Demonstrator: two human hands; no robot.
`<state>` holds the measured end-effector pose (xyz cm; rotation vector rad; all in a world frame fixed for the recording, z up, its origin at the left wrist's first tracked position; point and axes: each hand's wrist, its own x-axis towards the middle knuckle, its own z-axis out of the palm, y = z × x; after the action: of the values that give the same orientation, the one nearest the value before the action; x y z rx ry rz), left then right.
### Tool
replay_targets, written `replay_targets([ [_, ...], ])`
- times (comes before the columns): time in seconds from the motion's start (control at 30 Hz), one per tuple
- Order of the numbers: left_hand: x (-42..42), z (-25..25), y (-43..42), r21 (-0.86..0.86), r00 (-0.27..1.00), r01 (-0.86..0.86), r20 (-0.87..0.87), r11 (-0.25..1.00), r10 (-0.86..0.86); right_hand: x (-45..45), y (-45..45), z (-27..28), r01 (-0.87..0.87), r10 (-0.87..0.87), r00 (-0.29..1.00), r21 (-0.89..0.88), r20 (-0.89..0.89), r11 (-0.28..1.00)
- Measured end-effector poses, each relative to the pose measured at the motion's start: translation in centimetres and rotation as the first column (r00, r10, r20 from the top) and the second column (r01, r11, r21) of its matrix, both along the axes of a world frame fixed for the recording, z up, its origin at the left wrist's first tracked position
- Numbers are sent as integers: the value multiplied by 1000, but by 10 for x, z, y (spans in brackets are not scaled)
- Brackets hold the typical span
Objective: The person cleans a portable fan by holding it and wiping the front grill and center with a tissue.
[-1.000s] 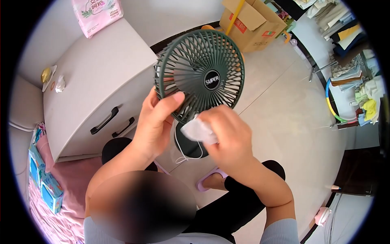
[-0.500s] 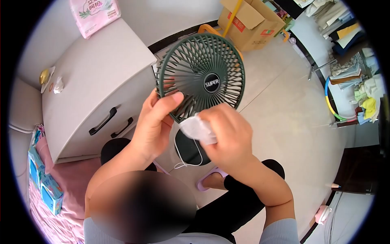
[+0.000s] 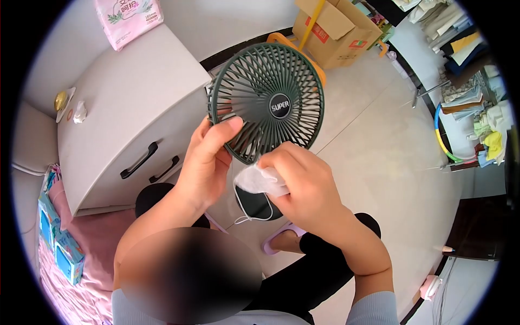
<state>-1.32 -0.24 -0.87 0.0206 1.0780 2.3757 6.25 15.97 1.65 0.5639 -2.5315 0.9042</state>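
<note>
A dark green desk fan (image 3: 295, 70) with a round slatted guard and a "SUPER" badge is held up in front of me. My left hand (image 3: 208, 157) grips the guard's lower left rim, thumb on the front. At the lower rim, my right hand (image 3: 303, 181) pinches a crumpled white tissue (image 3: 259, 180) close against the guard. Below the tissue shows the fan's dark base (image 3: 254, 205), with a white cord (image 3: 245, 219) looped over it. The fan's neck is hidden behind the tissue and my right hand.
On the left stands a white cabinet (image 3: 130, 92) with black handles, bearing a pink packet (image 3: 130, 21) and a crumpled tissue (image 3: 79, 112). A cardboard box (image 3: 338, 35) is on the floor behind the fan. Clothes (image 3: 466, 97) hang at the right; a pink bed (image 3: 103, 233) lies lower left.
My right hand with the tissue has shifted slightly down and left along the fan's lower rim. The fan has moved a little left. My left hand keeps its hold.
</note>
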Motion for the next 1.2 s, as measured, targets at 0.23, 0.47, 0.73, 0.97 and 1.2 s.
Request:
replay_targets([
  [0.23, 1, 10, -1, -70, 994, -94, -53, 993, 91, -4, 7, 7, 220, -6, 927, -532, 374, 818],
  [0.47, 1, 5, 1, -138, 990, -87, -121, 987, 71, -2, -2, -1, 230, -15, 925, -527, 380, 818],
  [0.73, 11, 12, 6, -38, 985, -126, -124, 991, 120, -4, -12, -9, 251, -155, 956, -421, 250, 872],
  [0.97, 18, 12, 12, -42, 963, -146, -234, 988, 133, -7, -4, 3, 385, -266, 915, -460, 302, 800],
  [1.2, 7, 9, 3, -8, 979, -129, -159, 992, 126, 1, -15, -7, 166, -164, 986, -267, 32, 949],
])
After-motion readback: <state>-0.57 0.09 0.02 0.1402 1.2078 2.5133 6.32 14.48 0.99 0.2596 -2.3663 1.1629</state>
